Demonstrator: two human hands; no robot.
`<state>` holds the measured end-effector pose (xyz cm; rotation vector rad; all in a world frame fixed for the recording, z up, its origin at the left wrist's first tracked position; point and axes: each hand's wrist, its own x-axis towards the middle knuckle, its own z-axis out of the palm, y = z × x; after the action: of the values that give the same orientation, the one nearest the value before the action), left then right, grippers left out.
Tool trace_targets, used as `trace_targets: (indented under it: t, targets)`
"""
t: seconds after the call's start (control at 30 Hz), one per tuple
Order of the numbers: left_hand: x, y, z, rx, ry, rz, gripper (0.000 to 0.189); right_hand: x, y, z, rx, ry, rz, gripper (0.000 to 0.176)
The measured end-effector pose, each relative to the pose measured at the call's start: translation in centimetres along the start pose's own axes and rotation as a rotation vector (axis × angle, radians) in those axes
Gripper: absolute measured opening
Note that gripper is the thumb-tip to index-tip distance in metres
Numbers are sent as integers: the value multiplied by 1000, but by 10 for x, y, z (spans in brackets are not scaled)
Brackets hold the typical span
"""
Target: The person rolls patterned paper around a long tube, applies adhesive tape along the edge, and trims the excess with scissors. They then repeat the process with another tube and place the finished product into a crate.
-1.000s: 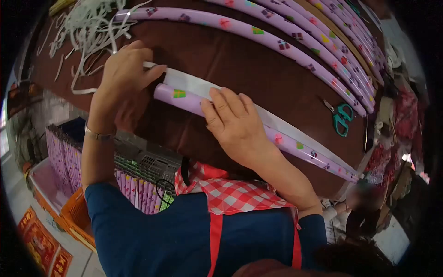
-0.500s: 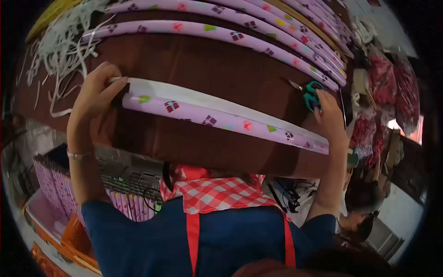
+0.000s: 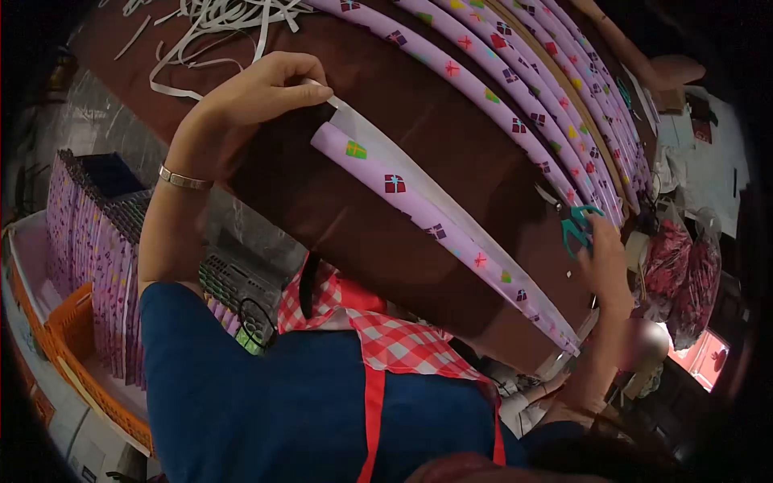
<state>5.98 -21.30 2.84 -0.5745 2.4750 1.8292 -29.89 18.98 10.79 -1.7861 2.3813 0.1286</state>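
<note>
My left hand (image 3: 274, 87) pinches the end of a white strip (image 3: 342, 105) at the upper left corner of a purple sheet printed with gift boxes (image 3: 394, 183). The sheet lies rolled or folded lengthwise, slanting across the brown table, with its white side showing along the far edge. My right hand (image 3: 608, 262) is at the sheet's far right, its fingers on the teal handles of the scissors (image 3: 576, 229). The blades point away to the left. Just how the fingers sit in the handles is partly hidden.
Several purple printed rolls (image 3: 483, 88) lie along the far side of the brown table (image 3: 435, 105). White strips (image 3: 213, 40) are heaped at upper left. Orange crates (image 3: 72, 322) with folded purple pieces stand at lower left. Another person's arm (image 3: 620, 40) reaches in at upper right.
The view has turned, so the sheet and rolls slant more steeply down to the right. My left hand still pinches the strip, and my right hand stays at the scissors.
</note>
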Motion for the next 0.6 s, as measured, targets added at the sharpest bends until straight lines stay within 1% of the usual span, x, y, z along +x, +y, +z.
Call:
trace_targets:
  t: [0.03, 0.07, 0.1, 0.13, 0.2, 0.23, 0.27, 0.4, 0.47, 0.6]
  targets:
    - [-4, 2, 7, -10, 71, -9, 20, 15, -8, -14, -20, 6, -36, 52]
    - [-8, 2, 10, -19, 143, -15, 19, 37, -30, -36, 17, -17, -39, 48]
    - [-7, -7, 4, 109, 115, 24, 19, 57, -48, -54, 8, -10, -112, 46]
    - [-9, -10, 4, 102, 125, 25, 19, 78, -67, -70, -2, -2, -186, 44]
    - [-12, -14, 8, 120, 180, 141, 19, 117, -113, -96, -178, 13, -331, 42]
    - [-11, -22, 8, 189, 210, 245, 20, 136, -129, -103, -240, 41, -430, 41]
    - [-12, -22, 9, 179, 217, 242, 20, 152, -144, -108, -299, 67, -528, 41]
    - [-11, -21, 9, 182, 230, 259, 22, 196, -207, -114, -440, 25, -600, 44]
    - [-8, -26, 10, 220, 253, 330, 22, 211, -230, -112, -461, -15, -624, 38]
    - [-5, -28, 14, 150, 298, 375, 23, 220, -267, -118, -538, -64, -638, 34]
